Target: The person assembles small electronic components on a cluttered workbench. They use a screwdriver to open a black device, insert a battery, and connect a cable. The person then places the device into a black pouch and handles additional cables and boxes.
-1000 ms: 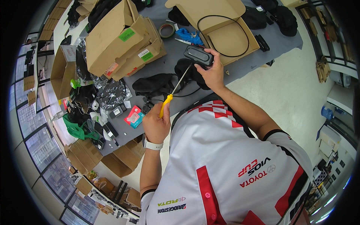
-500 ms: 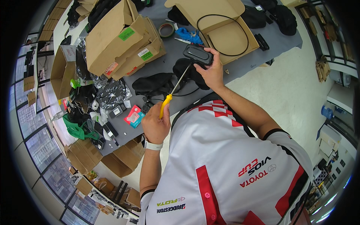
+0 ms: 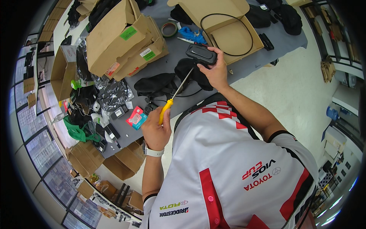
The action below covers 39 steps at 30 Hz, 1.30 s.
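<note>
Yellow-handled screwdriver point(image 3: 172, 97) clenched in left hand point(image 3: 156, 131)'s grip, right hand point(image 3: 215, 72) grasping black device point(image 3: 201, 54). Left of that, brown cardboard boxes point(image 3: 122, 38) wear green rectangular labels point(image 3: 128, 33).

Cardboard boxes point(image 3: 122, 42) (tape roll point(image 3: 169, 29) beside)

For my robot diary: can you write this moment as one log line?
left hand: grips yellow-handled screwdriver | right hand: holds black device | tip: at device | below: grey table
</note>
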{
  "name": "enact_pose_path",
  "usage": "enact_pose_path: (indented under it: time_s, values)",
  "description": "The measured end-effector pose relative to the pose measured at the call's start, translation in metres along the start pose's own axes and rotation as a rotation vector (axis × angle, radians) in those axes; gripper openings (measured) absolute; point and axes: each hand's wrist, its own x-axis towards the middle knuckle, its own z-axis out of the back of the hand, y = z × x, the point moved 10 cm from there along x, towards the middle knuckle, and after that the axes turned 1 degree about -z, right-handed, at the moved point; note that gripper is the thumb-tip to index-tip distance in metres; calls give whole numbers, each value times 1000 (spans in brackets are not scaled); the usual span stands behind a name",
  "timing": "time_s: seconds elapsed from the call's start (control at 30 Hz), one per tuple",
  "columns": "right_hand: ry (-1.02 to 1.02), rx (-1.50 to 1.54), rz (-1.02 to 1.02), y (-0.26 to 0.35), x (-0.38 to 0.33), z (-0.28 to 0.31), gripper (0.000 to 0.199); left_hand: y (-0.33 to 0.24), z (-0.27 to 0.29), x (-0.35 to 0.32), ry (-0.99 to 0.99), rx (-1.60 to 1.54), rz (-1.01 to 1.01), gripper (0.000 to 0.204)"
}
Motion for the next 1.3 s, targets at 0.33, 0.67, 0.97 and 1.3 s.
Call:
enact_pose_path:
  time_s: [0.33,0.67,0.97,1.3]
  values:
    - [82,93,-114,-12,-4,-8,75,9,-3,2,15,-61,51,15]
    - [20,60,-15,-8,-4,-4,72,21,-10,1,38,-120,131,17]
    - [19,45,-31,-9,-3,-5,71,20,-9,2,-1,-108,80,19]
    - [26,21,-26,-8,-1,-7,71,20,-10,7,41,-105,112,15]
